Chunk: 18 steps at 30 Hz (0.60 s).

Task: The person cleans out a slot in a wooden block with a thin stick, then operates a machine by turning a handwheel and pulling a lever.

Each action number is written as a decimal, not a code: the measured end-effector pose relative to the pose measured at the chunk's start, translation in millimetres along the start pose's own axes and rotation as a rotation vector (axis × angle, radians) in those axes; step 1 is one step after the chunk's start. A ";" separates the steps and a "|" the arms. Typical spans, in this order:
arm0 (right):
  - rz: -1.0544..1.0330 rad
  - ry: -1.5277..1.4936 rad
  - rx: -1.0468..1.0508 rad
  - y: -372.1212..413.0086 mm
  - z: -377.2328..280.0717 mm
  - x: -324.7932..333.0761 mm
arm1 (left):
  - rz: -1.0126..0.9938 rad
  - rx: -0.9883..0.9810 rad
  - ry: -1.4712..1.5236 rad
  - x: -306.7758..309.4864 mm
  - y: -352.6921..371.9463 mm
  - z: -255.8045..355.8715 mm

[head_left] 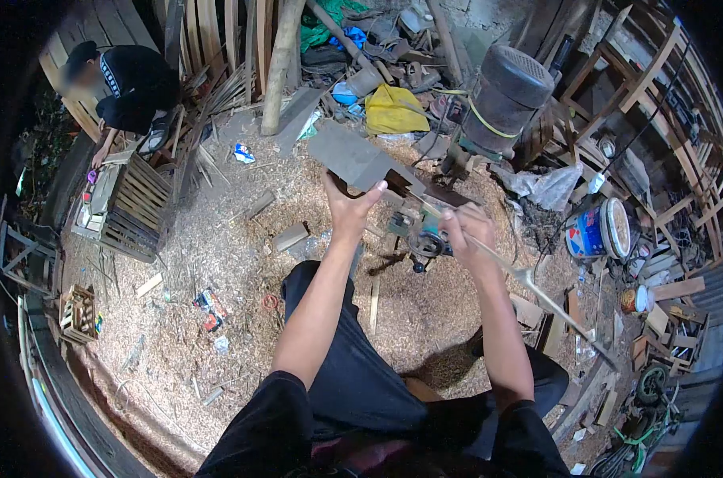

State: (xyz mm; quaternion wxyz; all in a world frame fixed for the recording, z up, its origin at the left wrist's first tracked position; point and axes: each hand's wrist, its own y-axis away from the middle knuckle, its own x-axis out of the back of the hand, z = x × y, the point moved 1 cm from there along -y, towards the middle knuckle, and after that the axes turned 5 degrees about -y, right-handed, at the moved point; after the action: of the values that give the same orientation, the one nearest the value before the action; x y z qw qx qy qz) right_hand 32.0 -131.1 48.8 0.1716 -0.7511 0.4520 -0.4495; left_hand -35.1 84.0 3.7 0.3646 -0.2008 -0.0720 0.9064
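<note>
A flat grey-brown board lies over a small machine with green parts in front of me. My left hand is at the board's near edge, thumb on top and fingers reaching beneath it. On the right, my right hand is closed around a long thin wooden strip, which runs from the machine down to the lower right. Below the machine's front a dark knob shows. The strip's far end lies near the board, and their exact contact is unclear.
A person crouches at the upper left beside a slatted wooden crate. A motor-like drum stands behind the machine. To the right are a paint bucket and scrap wood. Shavings cover the floor, with a yellow cloth at the back.
</note>
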 end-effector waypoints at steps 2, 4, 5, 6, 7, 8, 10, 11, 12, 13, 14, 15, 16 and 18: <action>-0.076 0.063 0.036 0.6 -2.5 -2.3 | -0.003 -0.018 -0.016 -0.6 0.6 0.6; -0.030 0.046 -0.029 6.0 -0.6 2.4 | -0.006 -0.032 -0.032 -1.9 -0.6 4.6; 0.000 0.073 -0.057 10.6 3.8 7.1 | -0.006 -0.033 -0.038 -2.4 -0.4 5.8; 0.029 0.100 -0.088 12.1 2.4 10.0 | -0.007 -0.032 -0.046 -2.9 0.8 7.3; 0.049 0.048 -0.088 11.9 0.7 11.2 | 0.003 -0.038 -0.058 -3.3 2.0 8.1; 0.072 -0.003 -0.088 9.6 -0.9 13.2 | 0.008 -0.045 -0.069 -4.5 2.6 8.7; 0.093 -0.035 -0.076 8.4 -3.4 13.4 | 0.006 -0.058 -0.096 -7.1 4.8 9.3; 0.086 -0.019 -0.060 9.1 -1.6 10.9 | 0.004 -0.066 -0.112 -7.5 5.0 10.0; 0.078 -0.003 -0.042 9.6 -0.2 9.3 | 0.003 -0.076 -0.127 -7.8 4.6 10.8; 0.092 -0.027 -0.059 11.3 0.9 9.9 | 0.014 -0.070 -0.121 -7.4 4.0 9.1; 0.106 -0.052 -0.077 14.4 2.1 11.4 | 0.025 -0.062 -0.116 -6.6 3.2 5.6; 0.120 -0.078 -0.094 17.1 2.9 13.3 | 0.036 -0.055 -0.112 -6.4 3.0 6.4; 0.153 -0.092 -0.141 19.5 3.7 16.8 | 0.048 -0.020 -0.049 -5.9 3.9 6.9; 0.226 -0.118 -0.236 23.2 4.2 27.3 | 0.064 0.050 0.077 -7.5 3.9 9.0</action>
State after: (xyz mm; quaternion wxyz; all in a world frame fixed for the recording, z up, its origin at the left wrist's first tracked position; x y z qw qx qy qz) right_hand 28.4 -166.8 45.3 0.1578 -0.7354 0.5725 -0.3264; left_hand -36.4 76.2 13.1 0.3427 -0.2284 -0.0288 0.9108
